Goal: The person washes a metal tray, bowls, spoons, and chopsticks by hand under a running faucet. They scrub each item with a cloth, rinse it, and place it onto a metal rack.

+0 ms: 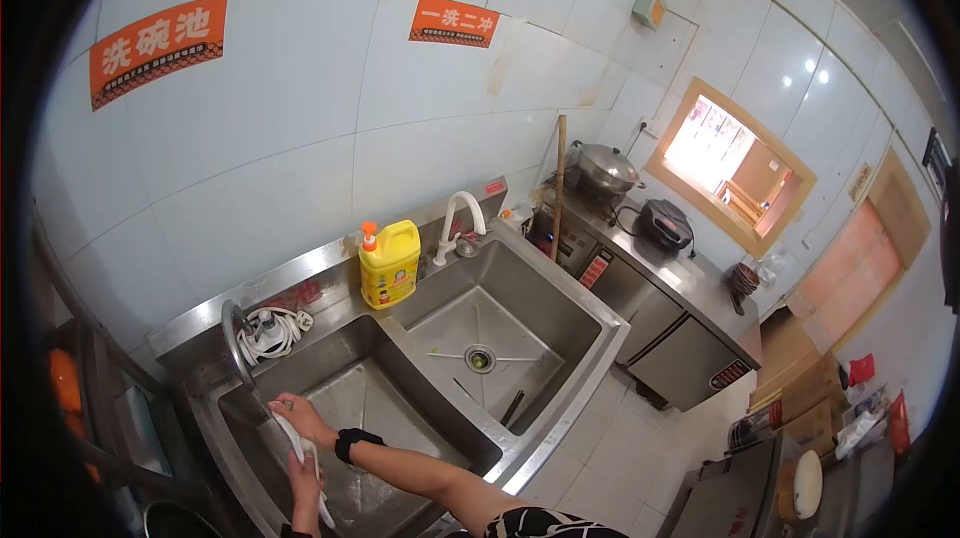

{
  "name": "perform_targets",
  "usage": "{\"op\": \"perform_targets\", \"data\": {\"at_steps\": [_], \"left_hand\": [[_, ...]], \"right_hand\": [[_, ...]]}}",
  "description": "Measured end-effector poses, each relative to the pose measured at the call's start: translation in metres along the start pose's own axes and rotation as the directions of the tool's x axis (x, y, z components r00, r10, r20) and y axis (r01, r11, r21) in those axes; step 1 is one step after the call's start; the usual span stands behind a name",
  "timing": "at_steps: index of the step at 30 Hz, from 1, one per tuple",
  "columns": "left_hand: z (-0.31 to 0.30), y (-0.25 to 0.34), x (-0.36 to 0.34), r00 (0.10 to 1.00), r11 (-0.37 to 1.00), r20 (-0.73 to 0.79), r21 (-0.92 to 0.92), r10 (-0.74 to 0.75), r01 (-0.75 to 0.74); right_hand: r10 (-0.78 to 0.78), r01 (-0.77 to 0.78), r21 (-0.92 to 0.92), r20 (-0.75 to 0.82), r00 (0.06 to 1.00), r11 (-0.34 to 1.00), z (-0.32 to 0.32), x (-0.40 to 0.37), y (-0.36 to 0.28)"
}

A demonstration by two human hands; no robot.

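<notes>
Over the left basin of a steel double sink (440,418), both hands hold a white item (292,435), perhaps a dish or cloth, under the end of a curved metal faucet (236,343). My right hand (308,420), with a black band at the wrist, grips its upper part. Lower down, my left hand (304,478) has its fingers round the same item. A yellow bottle (390,266) with an orange pump stands on the ledge behind the sink. Beside the faucet lies a coiled white hose or cord (272,333).
A white faucet (458,223) stands behind the right basin, where a dark thin object (513,406) lies. On the counter to the right are a lidded pot (608,170) and a black appliance (665,226). A wooden pole (560,188) stands beside the sink.
</notes>
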State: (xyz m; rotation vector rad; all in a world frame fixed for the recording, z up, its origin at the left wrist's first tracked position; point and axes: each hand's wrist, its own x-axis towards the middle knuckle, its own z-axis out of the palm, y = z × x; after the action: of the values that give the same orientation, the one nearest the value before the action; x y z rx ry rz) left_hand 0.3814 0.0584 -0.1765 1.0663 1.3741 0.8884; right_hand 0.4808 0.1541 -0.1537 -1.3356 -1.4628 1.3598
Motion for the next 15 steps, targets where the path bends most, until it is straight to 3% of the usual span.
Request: {"op": "perform_targets", "data": {"at_steps": [2, 4, 6, 7, 9, 10, 11, 12, 13, 14, 15], "left_hand": [[-0.004, 0.02, -0.002, 0.981, 0.981, -0.071, -0.089, -0.179, 0.172], [-0.012, 0.012, 0.004, 0.981, 0.982, -0.1, -0.101, -0.168, 0.158], [-0.019, -0.015, 0.014, 0.987, 0.999, -0.151, -0.034, -0.047, 0.042], [-0.023, -0.038, 0.024, 0.987, 0.998, -0.152, -0.034, -0.048, 0.043], [-0.02, -0.053, 0.033, 0.939, 0.989, -0.344, -0.129, 0.022, -0.071], [-0.017, -0.061, 0.033, 0.939, 0.989, -0.344, -0.132, 0.021, -0.071], [-0.005, -0.023, 0.01, 0.957, 0.974, -0.291, -0.219, -0.012, -0.054], [0.002, 0.001, -0.009, 0.971, 0.953, -0.235, -0.3, -0.041, -0.032], [0.002, 0.005, -0.018, 0.991, 0.948, -0.095, -0.314, -0.092, 0.058], [0.008, 0.001, -0.015, 0.996, 0.949, -0.075, -0.311, 0.037, -0.059], [0.007, -0.003, -0.018, 1.0, 0.94, -0.029, -0.341, -0.006, -0.004]], "right_hand": [[-0.19, 0.196, 0.067, -0.092, 0.977, 0.978, 0.027, -0.007, 0.02], [-0.123, 0.131, 0.09, -0.087, 0.989, 0.987, 0.034, -0.021, 0.022], [-0.055, 0.064, 0.119, -0.078, 0.995, 0.991, 0.045, -0.032, 0.032], [-0.176, 0.18, 0.026, -0.111, 0.978, 0.983, 0.054, -0.037, 0.042], [-0.392, 0.387, -0.067, -0.186, 0.901, 0.92, 0.059, -0.041, 0.047], [-0.392, 0.386, -0.07, -0.184, 0.901, 0.92, 0.052, -0.038, 0.05], [-0.179, 0.2, 0.154, -0.138, 0.974, 0.968, 0.04, -0.032, 0.048], [0.029, -0.012, 0.36, -0.042, 0.999, 0.933, 0.032, -0.028, 0.045], [0.026, -0.01, 0.363, -0.039, 0.999, 0.932, 0.029, -0.024, 0.039], [0.073, 0.015, 0.435, -0.186, 0.98, 0.901, 0.025, -0.019, 0.035], [0.131, 0.051, 0.499, -0.323, 0.937, 0.865, 0.022, -0.017, 0.031]]}}
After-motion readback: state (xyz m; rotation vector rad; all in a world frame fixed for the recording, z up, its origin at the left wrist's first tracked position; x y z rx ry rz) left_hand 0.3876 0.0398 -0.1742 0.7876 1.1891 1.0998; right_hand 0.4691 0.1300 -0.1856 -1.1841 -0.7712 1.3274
